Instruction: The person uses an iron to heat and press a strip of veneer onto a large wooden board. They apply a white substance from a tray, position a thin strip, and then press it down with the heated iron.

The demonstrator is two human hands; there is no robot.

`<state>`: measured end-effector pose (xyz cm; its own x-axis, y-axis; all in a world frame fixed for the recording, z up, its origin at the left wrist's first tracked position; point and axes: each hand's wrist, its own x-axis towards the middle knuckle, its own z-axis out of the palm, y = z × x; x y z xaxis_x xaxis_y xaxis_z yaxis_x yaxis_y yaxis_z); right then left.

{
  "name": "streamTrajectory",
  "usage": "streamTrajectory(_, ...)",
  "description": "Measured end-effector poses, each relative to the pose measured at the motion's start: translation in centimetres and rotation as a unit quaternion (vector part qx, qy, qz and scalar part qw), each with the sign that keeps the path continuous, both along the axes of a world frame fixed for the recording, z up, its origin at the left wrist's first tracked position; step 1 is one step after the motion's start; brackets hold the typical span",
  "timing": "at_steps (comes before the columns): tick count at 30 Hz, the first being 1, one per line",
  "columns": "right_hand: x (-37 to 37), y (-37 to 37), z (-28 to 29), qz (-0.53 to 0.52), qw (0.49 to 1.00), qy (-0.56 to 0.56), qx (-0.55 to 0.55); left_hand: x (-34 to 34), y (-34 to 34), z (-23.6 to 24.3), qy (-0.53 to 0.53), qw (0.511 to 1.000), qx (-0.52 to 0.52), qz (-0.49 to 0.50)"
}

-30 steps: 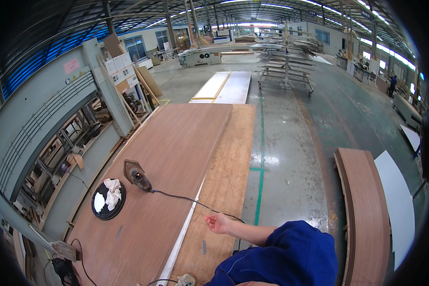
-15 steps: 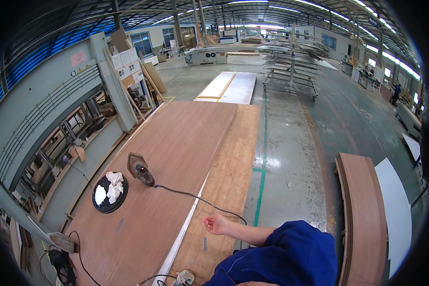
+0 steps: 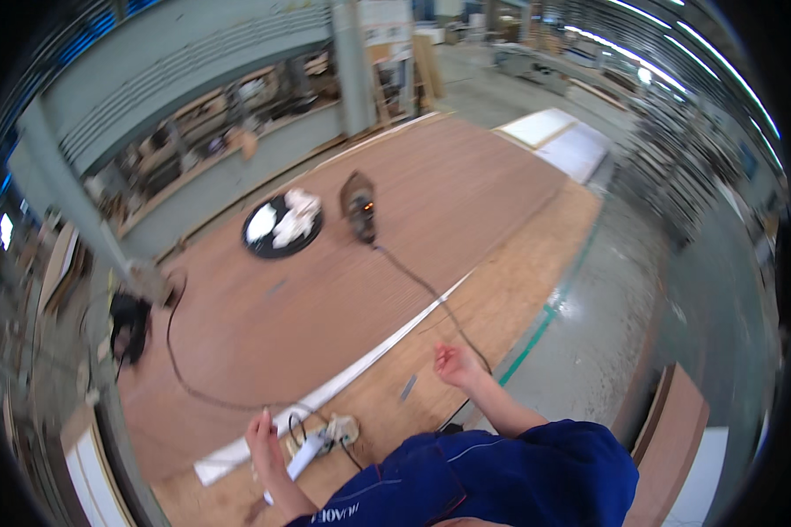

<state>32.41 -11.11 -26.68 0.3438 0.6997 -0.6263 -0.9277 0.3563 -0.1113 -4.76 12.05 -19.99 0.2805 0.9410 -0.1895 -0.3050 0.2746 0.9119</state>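
My right hand (image 3: 455, 364) is raised over the bare light-wood strip, its fingers curled in and nothing showing in them. My left hand (image 3: 264, 443) is at the lower left, beside a white power strip (image 3: 306, 455); its fingers are blurred. Farther off, an electric iron (image 3: 360, 211) stands on its heel on a brown wood-grain panel (image 3: 413, 193), an orange light glowing on it. Its dark cord (image 3: 422, 283) runs toward my right hand. Left of the iron sits a round black tray (image 3: 283, 249) with a crumpled white cloth (image 3: 297, 216) and a white patch or lump (image 3: 261, 224).
A large grey press (image 3: 202, 61) stands along the far left. A black bag-like object (image 3: 130, 329) lies by the panel's left end. White panels (image 3: 571, 149) lie beyond the brown one. More boards (image 3: 677, 430) are stacked at the right, and racks of sheets (image 3: 677, 158) stand farther back.
The view has swung left and down. My left hand has come into view by the power strip. My right hand stays curled over the light-wood strip; iron and tray keep their places.
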Motion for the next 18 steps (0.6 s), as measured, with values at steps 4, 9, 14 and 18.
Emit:
streamTrajectory(4, -0.6, 0.8, 1.4, 0.026, 0.999, 0.016, -0.012, -1.9, 0.0, -0.6, -0.013, 1.0, -0.013, -0.005)
streamTrajectory(9, -1.0, 2.1, 1.7, 0.039, 0.999, 0.005, -0.023, -3.1, -0.5, -0.3, -0.021, 0.999, -0.017, 0.021)
streamTrajectory(14, -1.3, 3.6, 0.2, 0.074, 0.996, -0.048, -0.035, -4.9, -0.3, -0.5, -0.045, 0.998, -0.022, 0.036)
streamTrajectory(18, -2.9, 5.8, 0.0, 0.106, 0.964, -0.218, -0.11, -6.4, -0.1, -0.4, -0.025, 0.998, -0.03, 0.049)
